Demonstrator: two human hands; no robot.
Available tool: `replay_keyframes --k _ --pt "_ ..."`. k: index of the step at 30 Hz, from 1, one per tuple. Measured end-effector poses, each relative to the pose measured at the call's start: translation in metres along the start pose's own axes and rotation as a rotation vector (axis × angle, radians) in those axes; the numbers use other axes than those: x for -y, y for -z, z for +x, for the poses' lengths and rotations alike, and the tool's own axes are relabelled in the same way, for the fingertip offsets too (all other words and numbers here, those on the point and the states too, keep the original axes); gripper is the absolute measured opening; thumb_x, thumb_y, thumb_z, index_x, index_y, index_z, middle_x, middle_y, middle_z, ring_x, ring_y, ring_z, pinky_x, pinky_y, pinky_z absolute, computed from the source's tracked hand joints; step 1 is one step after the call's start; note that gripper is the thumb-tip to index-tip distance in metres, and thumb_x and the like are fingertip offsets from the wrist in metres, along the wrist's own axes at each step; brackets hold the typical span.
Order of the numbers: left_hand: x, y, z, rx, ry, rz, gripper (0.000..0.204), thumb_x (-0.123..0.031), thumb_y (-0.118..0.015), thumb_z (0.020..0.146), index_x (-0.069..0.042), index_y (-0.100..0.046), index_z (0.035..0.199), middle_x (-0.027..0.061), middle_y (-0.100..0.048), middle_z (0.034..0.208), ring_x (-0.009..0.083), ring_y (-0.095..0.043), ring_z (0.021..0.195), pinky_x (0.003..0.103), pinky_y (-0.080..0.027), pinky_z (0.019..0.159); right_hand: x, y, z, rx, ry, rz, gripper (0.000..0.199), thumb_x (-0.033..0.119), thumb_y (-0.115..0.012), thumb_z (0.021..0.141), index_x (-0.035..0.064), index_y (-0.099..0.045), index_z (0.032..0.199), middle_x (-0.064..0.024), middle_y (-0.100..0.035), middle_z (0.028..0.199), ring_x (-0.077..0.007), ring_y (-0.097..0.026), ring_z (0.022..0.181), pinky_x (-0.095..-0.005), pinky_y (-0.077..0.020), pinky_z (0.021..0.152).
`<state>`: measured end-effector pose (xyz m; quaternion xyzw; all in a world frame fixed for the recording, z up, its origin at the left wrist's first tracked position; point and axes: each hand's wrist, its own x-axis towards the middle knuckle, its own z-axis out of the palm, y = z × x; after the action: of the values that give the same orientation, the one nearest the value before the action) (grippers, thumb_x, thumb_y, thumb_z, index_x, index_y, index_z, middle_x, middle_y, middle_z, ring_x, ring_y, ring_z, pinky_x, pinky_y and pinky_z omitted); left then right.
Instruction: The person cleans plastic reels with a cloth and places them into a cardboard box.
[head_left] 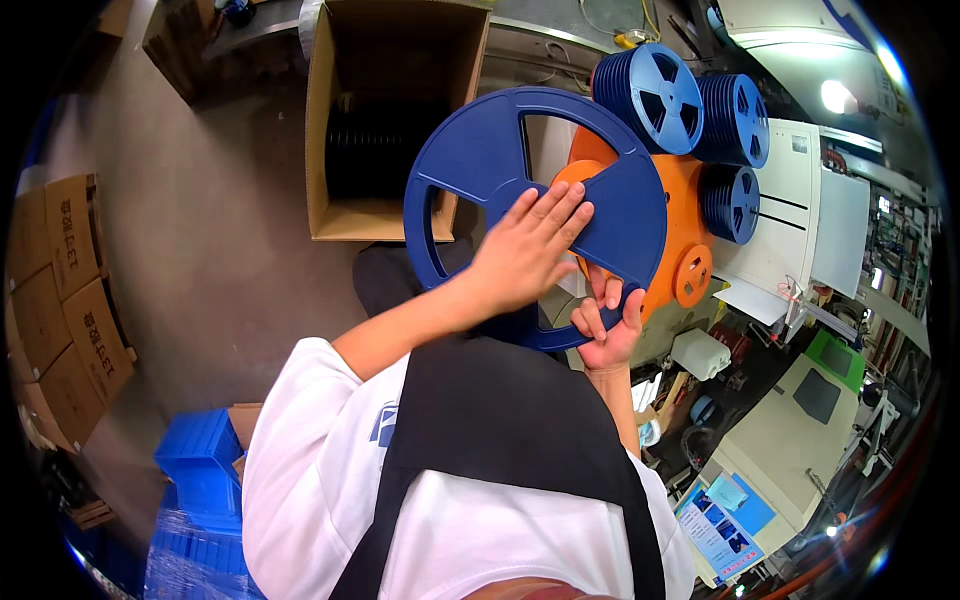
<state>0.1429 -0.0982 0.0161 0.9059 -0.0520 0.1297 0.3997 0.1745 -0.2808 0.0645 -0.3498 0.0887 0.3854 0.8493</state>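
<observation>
The left hand (532,232) lay flat, gripping nothing, on the blue plastic reel (622,212) before the black apron (510,405); the right hand (612,338), partly hidden, apparently pinched its near edge. I judged this a steadying step; any turn next called for lifting that flat hand.

The person (540,520) wears a white, short-sleeved fabric shirt (305,460) — small blue emblem (384,425) at the left — beneath a broad black apron (520,410) with two straps (375,530).
</observation>
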Motion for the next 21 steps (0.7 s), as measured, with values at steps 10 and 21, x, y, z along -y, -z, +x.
replay_keyframes --k 10,21 --pt "-0.006 -0.011 0.0 0.014 0.007 -0.164 0.068 -0.028 -0.056 0.083 -0.005 -0.03 0.142 0.0146 -0.025 0.149 0.031 -0.019 0.14 0.046 -0.011 0.113 -0.004 -0.001 0.006 -0.025 -0.035 0.028 0.041 0.046 -0.045 0.094 0.0073 -0.045 0.081 -0.014 -0.035 0.144 -0.0065 -0.034 0.042 -0.022 -0.0298 0.047" --pt "0.122 -0.009 -0.064 -0.107 0.43 0.112 0.055 -0.037 -0.032 0.097 -0.011 -0.025 0.145 0.01 -0.021 0.152 0.0274 -0.016 0.141 0.046 -0.01 0.113 0.016 0.004 0.01 -0.093 0.051 0.053 0.04 0.044 -0.045 0.095 0.0053 -0.047 0.086 -0.0189 -0.038 0.14 -0.0076 -0.039 0.048 -0.0221 -0.0329 0.049"
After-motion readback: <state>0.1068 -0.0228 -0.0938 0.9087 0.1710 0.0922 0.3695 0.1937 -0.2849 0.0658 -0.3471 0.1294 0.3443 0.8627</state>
